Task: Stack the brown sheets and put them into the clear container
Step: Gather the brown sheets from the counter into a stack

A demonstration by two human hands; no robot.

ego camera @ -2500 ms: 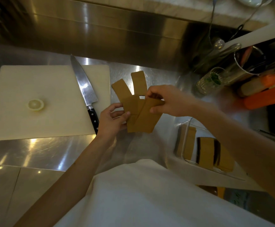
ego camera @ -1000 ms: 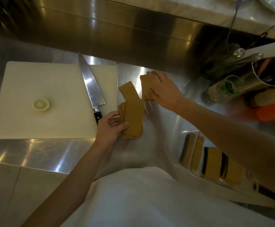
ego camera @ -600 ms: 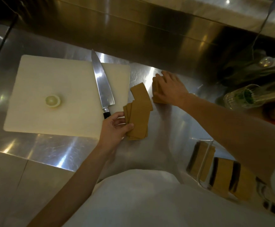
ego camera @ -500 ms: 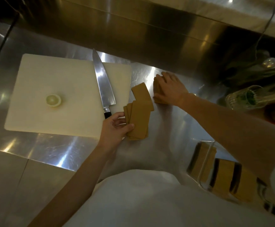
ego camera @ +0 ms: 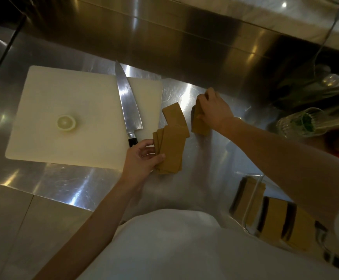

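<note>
Head view, landmark: the white cutting board (ego camera: 67, 114) on the steel counter (ego camera: 205, 178), a knife (ego camera: 129, 106) along its right side and a lemon half (ego camera: 66, 122) near its middle
Left hand (ego camera: 142, 156): just off the board's right edge, thumb and fingers pinched on the fanned stack of brown sheets (ego camera: 171, 150)
Right hand (ego camera: 213, 111): further right of the board, fingers curled onto a lone sheet (ego camera: 200, 126) and tipping it up; half a second ago the palm lay flat on it
Loose strip (ego camera: 174, 116): between the two hands, against the stack's far end (not yet squared in)
Clear container (ego camera: 251, 207): well right of the board, near the person's body, brown sheets already standing inside
Reading: the lone sheet seems freed to join the stack; stacking is unfinished
</note>
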